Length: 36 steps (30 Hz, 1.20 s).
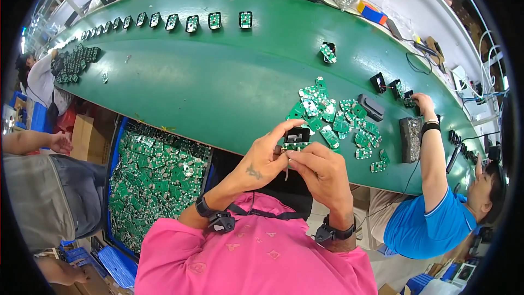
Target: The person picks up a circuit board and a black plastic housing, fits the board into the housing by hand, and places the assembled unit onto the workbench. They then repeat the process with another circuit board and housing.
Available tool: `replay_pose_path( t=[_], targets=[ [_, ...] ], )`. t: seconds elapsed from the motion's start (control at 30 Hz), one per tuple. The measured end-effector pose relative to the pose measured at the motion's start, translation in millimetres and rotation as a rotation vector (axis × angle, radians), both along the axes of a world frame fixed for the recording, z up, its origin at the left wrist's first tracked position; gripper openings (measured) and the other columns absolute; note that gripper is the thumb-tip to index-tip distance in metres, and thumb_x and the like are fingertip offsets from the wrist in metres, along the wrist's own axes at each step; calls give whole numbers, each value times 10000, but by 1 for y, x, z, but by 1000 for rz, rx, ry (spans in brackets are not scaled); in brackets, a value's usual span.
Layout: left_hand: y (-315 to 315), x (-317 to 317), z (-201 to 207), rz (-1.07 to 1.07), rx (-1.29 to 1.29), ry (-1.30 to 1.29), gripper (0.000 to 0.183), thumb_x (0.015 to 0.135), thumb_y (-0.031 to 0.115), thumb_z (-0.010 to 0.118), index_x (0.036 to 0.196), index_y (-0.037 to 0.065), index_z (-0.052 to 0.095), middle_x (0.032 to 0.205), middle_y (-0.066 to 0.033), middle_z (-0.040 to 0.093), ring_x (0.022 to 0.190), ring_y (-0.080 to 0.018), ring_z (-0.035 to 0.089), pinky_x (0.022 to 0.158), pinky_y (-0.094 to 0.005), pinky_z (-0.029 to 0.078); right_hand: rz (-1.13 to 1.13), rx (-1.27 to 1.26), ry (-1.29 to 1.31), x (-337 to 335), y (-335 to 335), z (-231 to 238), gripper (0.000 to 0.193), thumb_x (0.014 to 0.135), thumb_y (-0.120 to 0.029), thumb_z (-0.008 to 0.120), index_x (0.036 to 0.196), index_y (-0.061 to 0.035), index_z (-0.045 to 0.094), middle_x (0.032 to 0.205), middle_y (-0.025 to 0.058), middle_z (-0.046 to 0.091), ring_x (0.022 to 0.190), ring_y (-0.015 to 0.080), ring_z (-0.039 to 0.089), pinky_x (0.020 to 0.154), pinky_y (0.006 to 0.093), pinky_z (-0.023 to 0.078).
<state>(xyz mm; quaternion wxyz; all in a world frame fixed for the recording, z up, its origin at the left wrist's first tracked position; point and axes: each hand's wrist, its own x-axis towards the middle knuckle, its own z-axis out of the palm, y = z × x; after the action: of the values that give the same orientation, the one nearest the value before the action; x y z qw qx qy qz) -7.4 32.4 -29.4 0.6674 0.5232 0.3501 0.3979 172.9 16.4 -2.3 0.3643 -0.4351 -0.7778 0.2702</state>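
My left hand (260, 159) grips a small black plastic housing (298, 133) between its thumb and fingers, just above the bench edge. A green circuit board (296, 146) shows at the near side of this housing. Against the board, my right hand (323, 170) makes a pinch with thumb and forefinger; what lies between those fingertips is hidden. A thin pale strand hangs below them. Loose green circuit boards (316, 101) lie in a heap just beyond my hands, and more boards (367, 137) spread to the right beside a dark closed case (371, 107).
Housings with boards (192, 24) form a row along the green bench (185, 87). A blue-edged bin (113, 158) of boards stands at left. A co-worker's hand (423, 102) touches a housing at right, near a dark block (410, 140). Another person stands at left.
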Motion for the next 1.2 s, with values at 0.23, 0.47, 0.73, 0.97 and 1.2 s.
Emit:
replay_pose_path(
  t=[0.23,0.47,0.73,0.97,1.2],
  targets=[
    [-8,0,14,-6,-34,-24,595,934,-55,492,1502,55,352,1276,-76,541,864,-68,600,707,-235,530,-146,15,131,-3,-15,-4,150,811,-6,751,958,-13,724,779,86,697,677,208,680,614,300,523],
    [-8,-3,14,26,-40,-26,604,928,-72,504,1498,51,347,1270,-102,532,888,-85,617,696,-242,545,14,160,79,8,-10,-6,201,819,24,737,1018,-7,730,858,105,739,694,182,715,591,280,542],
    [-19,4,22,109,141,82,552,919,-68,545,1446,29,415,1285,-102,554,993,-101,623,802,-257,557,-147,113,235,-7,-21,-9,101,870,69,660,951,15,687,789,90,674,609,139,651,521,247,489],
    [-21,11,19,373,457,131,558,872,-72,587,1404,62,487,1333,-202,529,1038,-273,634,793,-317,561,-441,265,53,-19,-25,-1,29,898,19,663,921,21,646,788,95,635,589,153,601,520,279,454],
    [-17,8,23,373,582,194,541,870,-75,584,1387,59,500,1312,-216,543,1058,-318,633,818,-347,566,-298,184,12,-19,-21,14,45,890,33,647,925,9,632,786,89,611,628,165,586,548,317,448]
  ],
)
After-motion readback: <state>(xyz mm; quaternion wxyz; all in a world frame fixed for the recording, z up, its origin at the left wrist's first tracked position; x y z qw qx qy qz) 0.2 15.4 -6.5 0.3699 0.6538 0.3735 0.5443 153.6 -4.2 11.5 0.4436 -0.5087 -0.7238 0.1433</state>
